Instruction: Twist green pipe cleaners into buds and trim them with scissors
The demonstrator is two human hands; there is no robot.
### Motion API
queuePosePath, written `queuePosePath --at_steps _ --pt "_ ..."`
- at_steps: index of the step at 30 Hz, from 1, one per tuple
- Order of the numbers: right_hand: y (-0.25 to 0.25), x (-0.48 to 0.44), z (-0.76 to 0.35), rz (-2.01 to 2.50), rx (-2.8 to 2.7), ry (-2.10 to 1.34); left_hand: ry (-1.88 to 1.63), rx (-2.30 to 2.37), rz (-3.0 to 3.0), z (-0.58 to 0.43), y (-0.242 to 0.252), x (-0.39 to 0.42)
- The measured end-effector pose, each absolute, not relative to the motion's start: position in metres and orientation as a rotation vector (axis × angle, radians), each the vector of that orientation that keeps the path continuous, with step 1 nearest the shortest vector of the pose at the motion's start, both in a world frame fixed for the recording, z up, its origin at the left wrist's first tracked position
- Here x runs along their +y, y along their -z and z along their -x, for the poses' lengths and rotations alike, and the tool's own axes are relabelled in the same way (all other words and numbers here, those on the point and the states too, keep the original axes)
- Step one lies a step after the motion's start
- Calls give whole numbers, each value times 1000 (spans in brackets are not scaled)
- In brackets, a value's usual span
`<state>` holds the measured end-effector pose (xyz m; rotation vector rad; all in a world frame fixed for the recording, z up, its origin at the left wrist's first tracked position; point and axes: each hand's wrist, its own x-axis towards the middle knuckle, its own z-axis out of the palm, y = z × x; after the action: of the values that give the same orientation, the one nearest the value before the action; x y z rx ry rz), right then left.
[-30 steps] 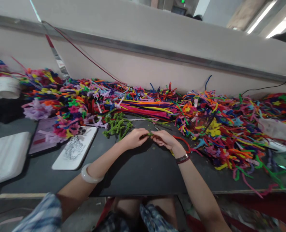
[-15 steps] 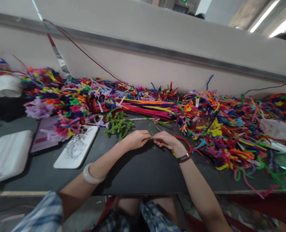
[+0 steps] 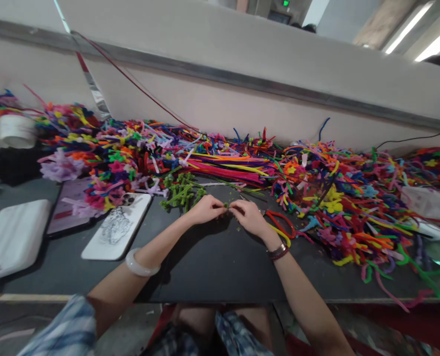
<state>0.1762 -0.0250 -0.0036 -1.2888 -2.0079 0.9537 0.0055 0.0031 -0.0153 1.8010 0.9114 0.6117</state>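
Above the dark table, my left hand (image 3: 207,209) and my right hand (image 3: 251,217) meet fingertip to fingertip. Both are closed in a pinch on a small green pipe cleaner piece (image 3: 226,205), mostly hidden by the fingers. To the left and just beyond my left hand lies a heap of green twisted pipe cleaner pieces (image 3: 182,192). Red-handled scissors (image 3: 288,228) rest beside my right wrist, their blades partly behind my right hand. A yellow pipe cleaner (image 3: 284,238) curves out next to that wrist.
Straight pipe cleaners (image 3: 227,170) lie bundled at the back, between large multicoloured heaps (image 3: 338,198). On the left are a white phone (image 3: 116,232), a dark-edged phone (image 3: 66,217), a white case (image 3: 17,240) and paper cups (image 3: 17,131). A low wall (image 3: 242,109) borders the table (image 3: 220,272).
My right hand has turned and shifted slightly left, its fingers now pinching from above. More of the scissors' red handles and the yellow pipe cleaner shows. My left hand has moved slightly left.
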Motion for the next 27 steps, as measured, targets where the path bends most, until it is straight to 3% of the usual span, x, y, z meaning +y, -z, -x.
queuePosePath --at_steps 3,6,9,12,17,23,27 --pt "9 -28 -172 1139 -2166 -472 -573 821 -1320 -4 13 7" --pt "13 -28 -170 1108 -2120 -359 -597 761 -1235 -5 10 6" --pt "14 -26 -169 1207 -1965 -502 -740 892 -1536 -9 8 2" --pt "12 -22 -169 1355 -1736 -852 -915 977 -2068 -12 9 -3" --pt "8 -21 -172 1415 -1544 -1386 -884 839 -2492 -12 18 -6" --pt "5 -21 -178 1344 -1536 -1551 -866 813 -2546 -10 18 -6" --pt "5 -20 -177 1294 -1686 -1394 -870 897 -2344 -12 12 -7"
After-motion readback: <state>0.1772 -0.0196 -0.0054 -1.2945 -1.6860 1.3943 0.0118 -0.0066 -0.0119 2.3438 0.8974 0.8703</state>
